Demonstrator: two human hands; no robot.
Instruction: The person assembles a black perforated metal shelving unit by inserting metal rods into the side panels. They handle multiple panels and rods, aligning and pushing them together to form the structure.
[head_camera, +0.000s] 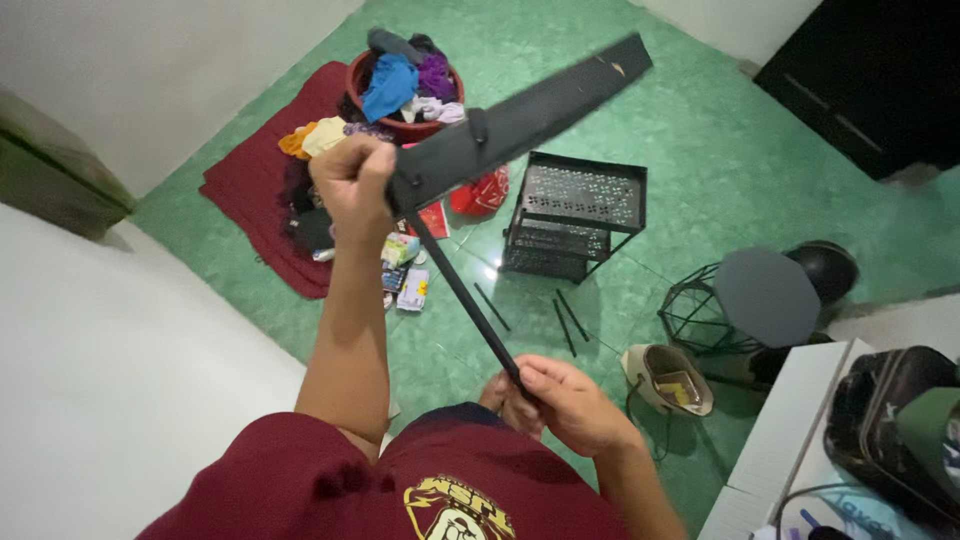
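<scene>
My left hand is raised and closed around the near end of a flat black metal shelf panel, which slants up toward the far right. A thin black rod runs from that end of the panel down to my right hand, which grips its lower end just above my lap. On the green tiled floor beyond stands a black perforated metal rack, with several loose black rods lying beside it.
A red basket of clothes sits on a dark red mat with small packets scattered nearby. A wire-frame side table, a shoe, a white box, a dark bag and a dark cabinet fill the right side.
</scene>
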